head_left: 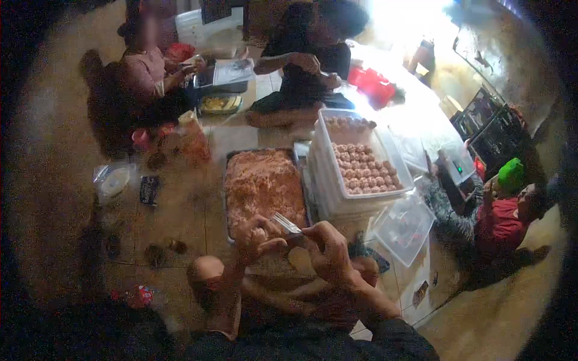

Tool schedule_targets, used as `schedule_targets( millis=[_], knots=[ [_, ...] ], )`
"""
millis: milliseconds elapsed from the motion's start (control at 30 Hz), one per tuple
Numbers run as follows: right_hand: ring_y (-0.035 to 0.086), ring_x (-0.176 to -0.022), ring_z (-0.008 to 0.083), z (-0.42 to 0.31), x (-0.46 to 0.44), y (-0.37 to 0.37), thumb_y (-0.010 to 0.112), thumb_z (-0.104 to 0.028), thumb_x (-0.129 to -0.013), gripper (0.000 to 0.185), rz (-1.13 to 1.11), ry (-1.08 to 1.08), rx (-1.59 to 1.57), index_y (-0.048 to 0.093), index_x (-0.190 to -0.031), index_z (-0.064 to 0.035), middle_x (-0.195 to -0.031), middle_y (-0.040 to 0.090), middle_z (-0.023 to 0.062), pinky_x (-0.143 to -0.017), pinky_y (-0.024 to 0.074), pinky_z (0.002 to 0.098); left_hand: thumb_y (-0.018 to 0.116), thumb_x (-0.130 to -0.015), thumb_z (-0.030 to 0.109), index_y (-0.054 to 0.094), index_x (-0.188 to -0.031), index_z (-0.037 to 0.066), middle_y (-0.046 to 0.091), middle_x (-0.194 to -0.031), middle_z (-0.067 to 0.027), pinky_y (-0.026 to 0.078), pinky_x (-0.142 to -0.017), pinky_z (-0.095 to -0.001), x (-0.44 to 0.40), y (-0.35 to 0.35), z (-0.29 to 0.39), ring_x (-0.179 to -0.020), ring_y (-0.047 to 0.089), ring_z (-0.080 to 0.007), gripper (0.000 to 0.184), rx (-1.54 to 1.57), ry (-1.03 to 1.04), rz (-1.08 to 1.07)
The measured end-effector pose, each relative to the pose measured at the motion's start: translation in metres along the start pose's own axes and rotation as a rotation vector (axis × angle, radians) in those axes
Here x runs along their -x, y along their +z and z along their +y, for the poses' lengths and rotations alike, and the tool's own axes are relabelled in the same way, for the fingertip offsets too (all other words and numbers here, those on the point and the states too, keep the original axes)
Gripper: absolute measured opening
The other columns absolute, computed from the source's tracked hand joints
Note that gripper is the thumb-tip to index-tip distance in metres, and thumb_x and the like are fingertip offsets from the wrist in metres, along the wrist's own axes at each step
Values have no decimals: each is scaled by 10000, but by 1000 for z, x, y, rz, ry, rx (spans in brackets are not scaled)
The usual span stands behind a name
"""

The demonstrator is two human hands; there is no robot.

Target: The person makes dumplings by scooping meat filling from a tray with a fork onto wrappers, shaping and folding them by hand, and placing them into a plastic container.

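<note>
My right hand (pixel 330 249) grips a metal fork (pixel 287 223) by its handle, with the tines pointing left toward my other hand. My left hand (pixel 254 243) is curled around a small pale brown ball (pixel 259 234), which its fingers partly cover. Both hands are above the near edge of a dark rectangular tray (pixel 226 198), filled with a reddish-brown crumbly mixture (pixel 265 174). Right of the tray stands a tall clear plastic tub (pixel 328 180). Rows of similar brown balls (pixel 364 168) lie inside it.
A clear lid (pixel 404 231) lies on the tiled floor right of the tub. Two people sit across from me, near another container (pixel 221 103) and a red bag (pixel 370 87). Someone in a red shirt (pixel 498 222) is at the right. A plastic packet (pixel 114 180) lies left.
</note>
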State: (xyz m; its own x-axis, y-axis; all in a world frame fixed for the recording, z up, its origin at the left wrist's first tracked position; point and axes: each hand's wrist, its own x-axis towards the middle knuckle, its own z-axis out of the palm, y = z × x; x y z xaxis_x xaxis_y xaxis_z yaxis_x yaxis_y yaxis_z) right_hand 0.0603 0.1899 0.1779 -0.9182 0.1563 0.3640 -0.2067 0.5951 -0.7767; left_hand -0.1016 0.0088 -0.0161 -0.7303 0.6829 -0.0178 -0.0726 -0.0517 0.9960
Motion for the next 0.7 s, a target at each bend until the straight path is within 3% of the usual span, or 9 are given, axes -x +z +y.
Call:
schedule_targets(
  millis=[33,133,233,333,433,467,533,633,700],
  knots=[
    [627,-796,388,11,0,5,654,-16,-837,103,-30,-57,21,632,-936,3,-850,611,183,-686,499,422,803,-852,306,635,-972,36,671,-831,-47,506,-635,-312,-13,-14,-41,-678,598,-121,340,-86,35,-197],
    [633,-789,378,13,1,7,664,-25,-843,109,-136,-140,51,642,-947,1,-854,620,182,-689,502,424,739,-913,278,630,-1057,16,685,-871,-47,518,-647,-287,7,6,23,-668,605,-92,318,-338,509,-234],
    [634,-815,382,-3,6,-7,654,-5,-852,104,5,-62,59,624,-952,1,-861,621,190,-716,508,426,643,-970,325,637,-1019,9,694,-851,-51,551,-675,-314,16,16,22,-656,621,-118,320,-305,401,-101],
    [645,-812,374,17,13,9,659,-10,-865,104,-70,-146,25,634,-965,1,-871,633,187,-713,516,416,576,-994,404,634,-1045,3,709,-905,-56,597,-737,-368,39,20,52,-702,665,-160,409,-18,347,-4],
    [656,-846,369,1,16,7,666,-1,-859,115,-130,-31,29,638,-971,2,-901,649,183,-728,522,401,575,-990,459,580,-1156,-12,709,-974,-95,577,-918,-435,27,27,28,-720,688,-211,499,-387,442,107],
    [656,-861,373,-5,14,3,668,-1,-858,118,-70,29,25,636,-972,2,-909,651,184,-733,522,401,599,-974,462,559,-1194,-14,697,-1037,-118,566,-923,-425,27,25,2,-769,689,-207,526,277,383,-7],
    [664,-857,360,-9,9,1,665,4,-859,118,2,-44,34,636,-973,4,-910,651,181,-736,524,401,623,-959,465,539,-1232,-16,686,-1101,-140,555,-927,-415,31,28,-23,-817,691,-204,560,947,286,-128],
    [680,-821,311,8,12,11,656,5,-866,117,-196,-71,87,645,-982,5,-888,665,164,-725,530,395,759,-854,370,496,-1292,-14,640,-1124,-134,534,-900,-390,57,34,20,-908,656,-218,639,274,504,91],
    [679,-814,292,12,13,7,655,-8,-877,105,-116,-40,68,645,-979,6,-882,666,160,-723,529,387,849,-785,306,467,-1333,-13,609,-1139,-131,519,-882,-374,56,34,71,-970,633,-227,740,-196,634,230]
  ],
)
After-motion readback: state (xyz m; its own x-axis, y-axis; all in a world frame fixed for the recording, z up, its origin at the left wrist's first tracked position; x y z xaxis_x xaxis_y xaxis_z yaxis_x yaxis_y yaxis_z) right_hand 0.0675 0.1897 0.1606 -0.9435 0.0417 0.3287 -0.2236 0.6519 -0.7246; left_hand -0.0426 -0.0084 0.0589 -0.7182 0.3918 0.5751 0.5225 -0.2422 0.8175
